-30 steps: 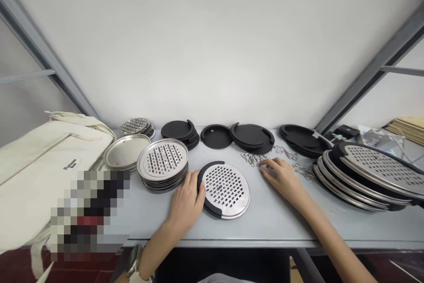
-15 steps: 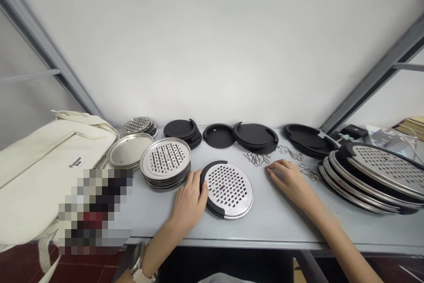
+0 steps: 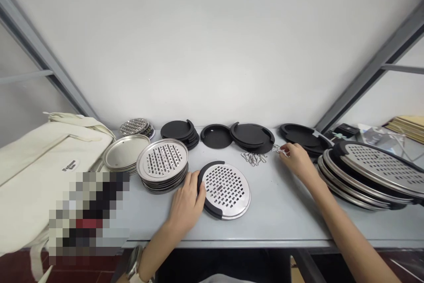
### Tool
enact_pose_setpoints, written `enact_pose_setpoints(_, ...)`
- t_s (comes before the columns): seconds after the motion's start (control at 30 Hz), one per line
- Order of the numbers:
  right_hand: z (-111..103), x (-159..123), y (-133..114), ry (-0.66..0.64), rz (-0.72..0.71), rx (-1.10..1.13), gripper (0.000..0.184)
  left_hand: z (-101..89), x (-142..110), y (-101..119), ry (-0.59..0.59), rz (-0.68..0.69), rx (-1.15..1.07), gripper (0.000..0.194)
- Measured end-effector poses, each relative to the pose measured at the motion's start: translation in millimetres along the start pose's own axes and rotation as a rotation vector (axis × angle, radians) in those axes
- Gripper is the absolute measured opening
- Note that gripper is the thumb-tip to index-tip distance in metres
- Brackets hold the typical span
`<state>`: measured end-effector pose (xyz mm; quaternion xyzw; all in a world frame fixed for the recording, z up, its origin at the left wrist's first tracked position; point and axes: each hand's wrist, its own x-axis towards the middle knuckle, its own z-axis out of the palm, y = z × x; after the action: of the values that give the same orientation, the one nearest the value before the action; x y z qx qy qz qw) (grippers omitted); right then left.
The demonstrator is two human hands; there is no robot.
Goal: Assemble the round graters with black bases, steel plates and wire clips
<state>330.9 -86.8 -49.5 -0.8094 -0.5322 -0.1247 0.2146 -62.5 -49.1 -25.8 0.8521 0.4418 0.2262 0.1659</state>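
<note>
The left hand lies at the left edge of a round steel grater plate, wrist low, fingers held together and pressed against the plate's black plastic rim (whether it grips the rim or only steadies it, I cannot tell). The plate lies flat on a grey table, with a watch on the left wrist below it. Up and to the right of the plate, the right arm reaches out at a slant, and the right hand has its thumb and fingers drawn together, pinching a small wire clip. A heap of wire hooks lies just behind the plate, and 4 groups of black plastic lids stand in a row beyond it. A stack of steel graters sits just left of the plate, and a bigger stack of steel graters sits well to its right, with a cloth bag far to its left
</note>
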Motion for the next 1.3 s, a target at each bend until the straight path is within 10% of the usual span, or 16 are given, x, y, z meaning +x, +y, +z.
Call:
enact_pose_setpoints(0.97, -16.1, -7.8, -20.7, -0.052, 0.18, 0.299, 0.012, -1.1, 0.2, 0.1, -0.006, 0.011, 0.007, 0.03)
enact_pose_setpoints(1.3, -28.3, -16.5, -44.3, -0.193, -0.056, 0.417, 0.021, 1.2, 0.6, -0.8, -0.002, 0.01, 0.015, 0.03)
